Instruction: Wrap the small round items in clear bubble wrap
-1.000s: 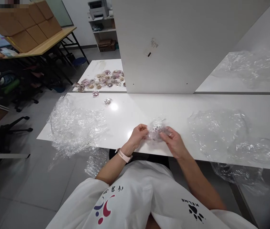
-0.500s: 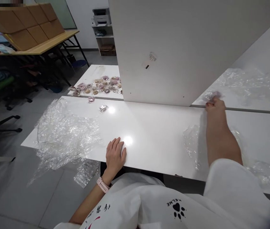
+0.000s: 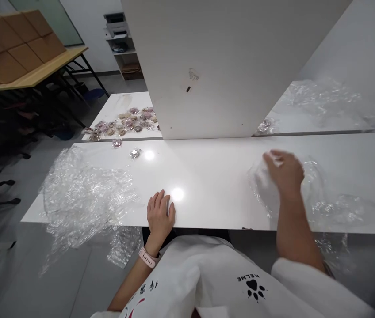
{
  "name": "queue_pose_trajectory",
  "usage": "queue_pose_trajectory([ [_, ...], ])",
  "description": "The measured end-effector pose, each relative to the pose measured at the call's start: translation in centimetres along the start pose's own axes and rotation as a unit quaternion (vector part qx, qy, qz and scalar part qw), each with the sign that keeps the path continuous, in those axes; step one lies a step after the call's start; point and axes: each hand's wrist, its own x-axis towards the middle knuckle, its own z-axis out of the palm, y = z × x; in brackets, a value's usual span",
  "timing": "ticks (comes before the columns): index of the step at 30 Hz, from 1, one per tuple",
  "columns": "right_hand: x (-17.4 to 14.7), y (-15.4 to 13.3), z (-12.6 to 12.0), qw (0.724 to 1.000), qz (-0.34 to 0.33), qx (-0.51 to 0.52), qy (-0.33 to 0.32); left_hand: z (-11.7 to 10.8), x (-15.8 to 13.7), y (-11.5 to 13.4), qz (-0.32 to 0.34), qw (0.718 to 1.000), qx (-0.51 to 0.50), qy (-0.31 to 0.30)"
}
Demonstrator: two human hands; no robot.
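My left hand (image 3: 161,214) lies flat on the front edge of the white table (image 3: 200,176), its fingers stretched out and nothing under them that I can see. Above the right part of the tabletop hovers my right hand (image 3: 285,172), slightly blurred, thumb and fingers curled but apart, with nothing visible between them. Crumpled clear plastic film (image 3: 313,181) lies around and below it. Beyond the table's back edge, right of the upright white panel, sits a small wrapped packet (image 3: 265,126). Two more wrapped packets, one pinkish (image 3: 116,143) and one greyish (image 3: 135,153), lie at the back left.
A big heap of clear plastic wrap (image 3: 88,194) covers the table's left end and hangs over the front. The tall white panel (image 3: 207,66) stands behind the middle. Many wrapped packets (image 3: 134,119) are spread behind it at left; more film (image 3: 327,97) lies behind at right.
My right hand has drawn back from the packet at the rear edge toward me, leaving it there. My left hand stays put. The view has shifted slightly to the right.
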Motion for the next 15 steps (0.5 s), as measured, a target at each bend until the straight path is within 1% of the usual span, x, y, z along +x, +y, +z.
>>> queue_pose_trajectory([
  [2,-6.9,-0.1,0.7,0.997,-0.001,-0.068,-0.028,0.1,0.0,-0.1,-0.003,1.000,-0.006,-0.005],
  [3,-9.4,-0.3,1.4,0.996,-0.011,-0.080,-0.033,0.1,0.0,-0.2,-0.004,1.000,-0.009,-0.010],
  [4,-11.4,-0.8,2.3,0.996,-0.023,-0.081,-0.038,0.0,0.0,-0.2,-0.007,1.000,-0.015,-0.016],
  [6,-13.6,-2.5,4.2,0.995,-0.053,-0.050,-0.062,-0.4,0.2,-0.1,-0.021,0.998,-0.041,-0.031],
  [8,-14.8,-5.3,6.1,0.988,-0.105,0.002,-0.115,-1.5,0.7,0.4,-0.045,0.993,-0.094,-0.049],
  [9,-15.5,-7.1,6.8,0.978,-0.143,0.032,-0.150,-2.2,1.1,0.8,-0.058,0.989,-0.125,-0.050],
  [10,-16.2,-9.0,7.4,0.962,-0.186,0.064,-0.187,-2.9,1.6,1.3,-0.069,0.984,-0.157,-0.044],
  [11,-17.2,-10.9,7.7,0.941,-0.232,0.096,-0.225,-3.7,2.2,1.8,-0.075,0.979,-0.186,-0.035],
  [12,-18.2,-12.8,7.6,0.914,-0.277,0.131,-0.266,-4.4,2.8,2.4,-0.075,0.974,-0.213,-0.028],
  [13,-19.2,-14.4,7.2,0.878,-0.322,0.164,-0.313,-5.0,3.5,2.8,-0.071,0.969,-0.237,-0.023],
  [14,-20.2,-15.6,6.5,0.834,-0.366,0.193,-0.364,-5.4,4.1,3.2,-0.065,0.964,-0.258,-0.028],
  [15,-20.9,-16.4,5.4,0.784,-0.405,0.218,-0.416,-5.7,4.6,3.4,-0.059,0.959,-0.273,-0.042],
])
